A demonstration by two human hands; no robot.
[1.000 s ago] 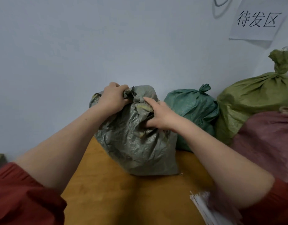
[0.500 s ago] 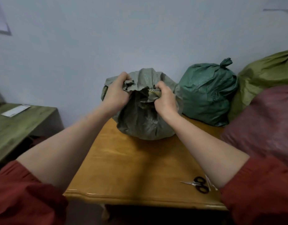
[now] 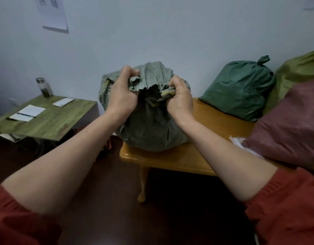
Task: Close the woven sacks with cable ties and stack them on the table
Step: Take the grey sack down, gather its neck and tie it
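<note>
Both the left hand (image 3: 121, 93) and right hand (image 3: 179, 98) clench the grey sack (image 3: 149, 128) at its rim; the open mouth gapes between them, body hanging below.

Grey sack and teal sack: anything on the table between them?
Nothing: in the head view only bare wood of the table shows between the grey sack and the teal sack.
</note>
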